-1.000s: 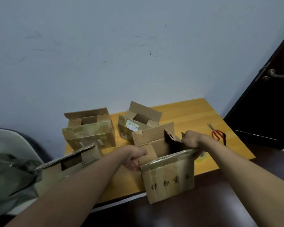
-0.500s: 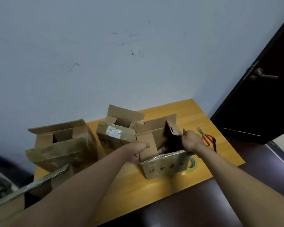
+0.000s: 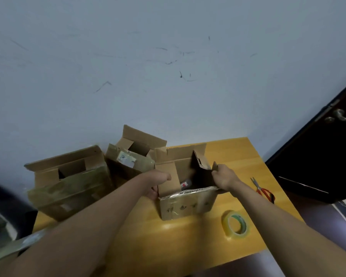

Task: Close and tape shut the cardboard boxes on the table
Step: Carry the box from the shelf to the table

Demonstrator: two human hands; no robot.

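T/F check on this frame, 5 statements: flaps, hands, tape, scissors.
1. Both hands hold flaps of the near box. True: the left hand grips the left flap, the right hand the right flap.
2. The tape roll sits inside the near box. False: it lies on the table, to the right of the box and nearer the person.
3. The scissors lie on the table right of the right hand. True.
4. The near box is already taped shut. False: its flaps stand open and the inside shows.
5. The two boxes by the wall are closed. False: the left box and the middle box both have flaps up.
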